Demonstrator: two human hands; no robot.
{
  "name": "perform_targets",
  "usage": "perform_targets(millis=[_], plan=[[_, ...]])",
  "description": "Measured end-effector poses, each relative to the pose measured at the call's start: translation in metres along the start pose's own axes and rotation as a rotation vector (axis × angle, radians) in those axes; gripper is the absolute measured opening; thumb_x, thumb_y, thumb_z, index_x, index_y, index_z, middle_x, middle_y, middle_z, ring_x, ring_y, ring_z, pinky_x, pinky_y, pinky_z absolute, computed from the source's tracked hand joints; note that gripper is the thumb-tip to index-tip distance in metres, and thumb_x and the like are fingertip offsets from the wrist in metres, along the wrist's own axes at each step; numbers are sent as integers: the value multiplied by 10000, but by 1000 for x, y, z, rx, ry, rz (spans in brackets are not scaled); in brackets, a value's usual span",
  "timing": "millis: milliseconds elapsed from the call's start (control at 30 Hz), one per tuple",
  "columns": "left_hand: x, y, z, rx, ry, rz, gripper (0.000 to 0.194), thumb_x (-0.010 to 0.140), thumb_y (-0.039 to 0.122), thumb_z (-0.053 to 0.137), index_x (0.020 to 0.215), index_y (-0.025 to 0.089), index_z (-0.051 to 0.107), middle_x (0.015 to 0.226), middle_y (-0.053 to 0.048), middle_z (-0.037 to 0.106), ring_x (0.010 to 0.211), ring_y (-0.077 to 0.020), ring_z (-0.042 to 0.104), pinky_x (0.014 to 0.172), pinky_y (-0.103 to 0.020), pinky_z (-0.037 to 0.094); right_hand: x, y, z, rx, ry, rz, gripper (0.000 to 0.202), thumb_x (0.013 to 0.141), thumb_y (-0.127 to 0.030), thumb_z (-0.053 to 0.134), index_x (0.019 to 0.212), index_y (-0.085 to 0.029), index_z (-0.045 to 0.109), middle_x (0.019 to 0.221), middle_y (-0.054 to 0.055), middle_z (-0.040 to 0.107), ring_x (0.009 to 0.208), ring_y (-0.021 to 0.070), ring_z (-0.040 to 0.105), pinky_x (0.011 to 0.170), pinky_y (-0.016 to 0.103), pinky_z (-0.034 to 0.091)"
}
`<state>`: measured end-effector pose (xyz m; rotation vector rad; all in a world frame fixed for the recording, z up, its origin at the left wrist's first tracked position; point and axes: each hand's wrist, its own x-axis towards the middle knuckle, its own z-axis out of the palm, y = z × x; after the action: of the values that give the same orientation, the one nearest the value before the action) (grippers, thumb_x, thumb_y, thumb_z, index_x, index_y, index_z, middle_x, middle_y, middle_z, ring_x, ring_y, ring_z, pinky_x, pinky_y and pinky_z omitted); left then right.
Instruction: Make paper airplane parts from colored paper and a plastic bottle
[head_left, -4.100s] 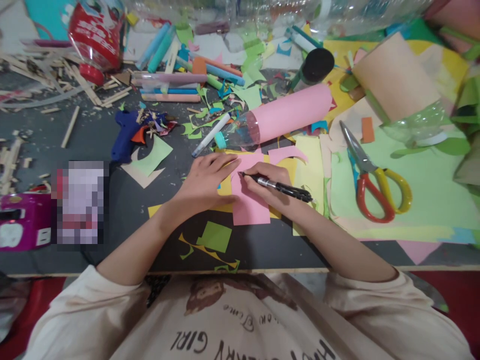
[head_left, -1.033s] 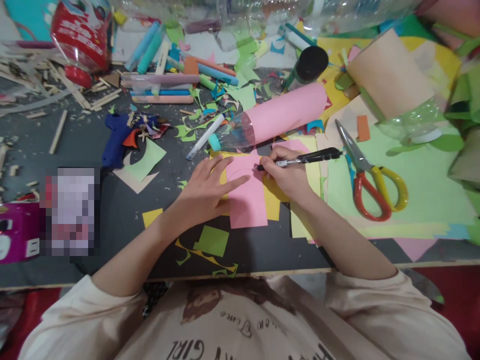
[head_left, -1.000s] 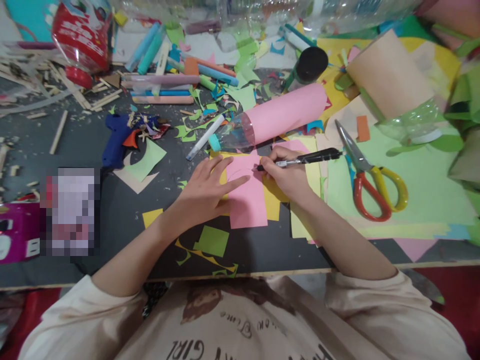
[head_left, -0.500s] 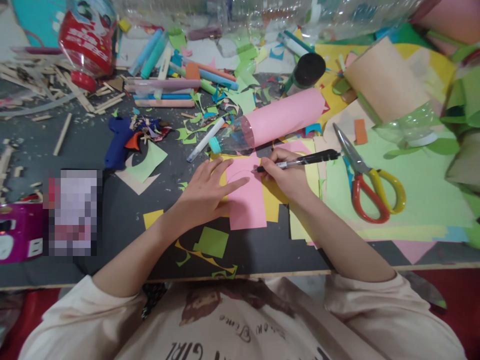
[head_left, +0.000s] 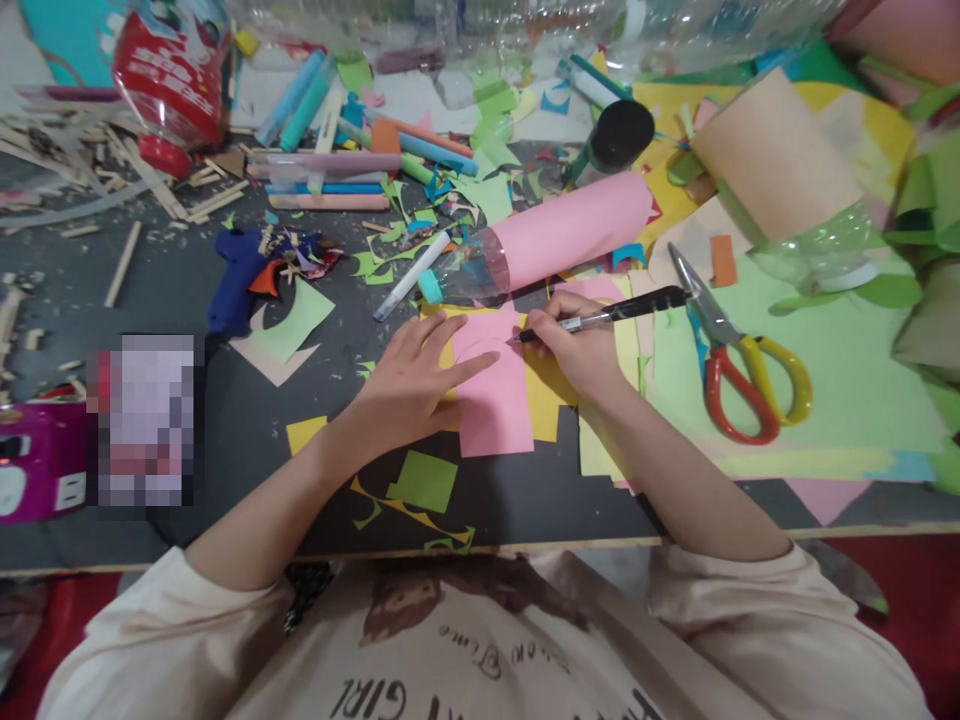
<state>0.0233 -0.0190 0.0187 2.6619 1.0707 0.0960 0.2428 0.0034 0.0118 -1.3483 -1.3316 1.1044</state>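
Note:
A pink sheet of paper (head_left: 496,420) lies in front of me over a yellow sheet (head_left: 545,405), with a faint curved line drawn near its upper part. My left hand (head_left: 416,375) rests flat on the left side of the pink paper, fingers spread. Gripped in my right hand (head_left: 574,345) is a black pen (head_left: 630,303), its tip at the pink paper near the end of the curve. Just beyond both hands lies a clear bottle wrapped in pink paper (head_left: 577,230), its teal cap toward the left. A white marker (head_left: 412,275) lies beside that cap.
Scissors (head_left: 739,360) with red and yellow handles lie on green paper (head_left: 847,380) at right. To the left are a blue glue gun (head_left: 232,280), a phone-like blurred object (head_left: 150,420) and a purple box (head_left: 41,460). Paper scraps, markers, wood sticks and bottles crowd the back.
The pen has tilted a little and my right hand has shifted slightly to the right. My left hand stays in place on the paper.

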Motion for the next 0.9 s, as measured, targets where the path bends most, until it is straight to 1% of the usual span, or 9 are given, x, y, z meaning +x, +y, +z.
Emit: perform_targets(millis=[100,200,267,333,467,600,700,800,900], plan=[[0,0,0,4,11,8,597,854,286,656,1423,306,478,1497,-202,362,1396,-419,342,1114,-631,305,0,-1,1,-32,-8,22,346,773,-170,612,496,-211,409,453,-71,459,444,72,441,477,221,376],[0,0,-1,6,14,14,585,864,293,645,1424,304,477,1496,-205,360,1397,-414,341,1109,-630,313,1,-3,1,-22,20,46,355,724,-78,559,459,-210,362,425,-80,402,420,63,422,449,211,352],[0,0,-1,5,13,17,576,875,310,631,1428,306,470,1496,-201,361,1401,-408,336,1109,-629,313,1,-5,1,8,46,53,348,700,-50,523,447,-213,346,411,-84,370,402,61,414,430,204,350],[0,0,-1,1,15,15,574,882,313,620,1433,316,459,1500,-187,363,1407,-398,328,1111,-631,311,1,-6,2,22,55,53,341,708,-68,526,452,-214,354,411,-83,374,404,63,421,435,203,376],[0,0,-1,-18,18,11,593,865,283,640,1430,315,464,1511,-177,363,1403,-397,330,1112,-635,308,0,-7,4,9,20,58,345,735,-169,581,466,-217,370,434,-70,421,441,74,449,459,210,426],[0,0,-1,-40,31,9,586,862,254,637,1422,307,477,1517,-178,369,1409,-397,326,1120,-633,296,1,-5,1,16,19,62,339,696,-149,562,444,-217,346,414,-75,377,406,67,420,417,199,410],[0,0,-2,-43,24,10,575,869,273,630,1422,298,479,1521,-186,366,1412,-394,327,1125,-625,296,3,-4,-2,73,42,82,325,704,-137,542,452,-219,355,406,-81,368,364,62,418,385,194,415],[-1,2,-3,-27,22,1,579,866,278,632,1424,293,475,1528,-187,363,1415,-393,331,1129,-639,282,3,-2,-3,98,54,87,335,736,-144,560,473,-221,368,396,-83,393,367,66,453,408,199,460],[-2,6,-5,21,51,3,579,860,247,631,1417,286,475,1532,-166,381,1415,-376,344,1135,-649,264,4,0,-5,125,5,96,334,758,-179,597,497,-224,393,389,-83,433,373,76,486,427,212,489]])
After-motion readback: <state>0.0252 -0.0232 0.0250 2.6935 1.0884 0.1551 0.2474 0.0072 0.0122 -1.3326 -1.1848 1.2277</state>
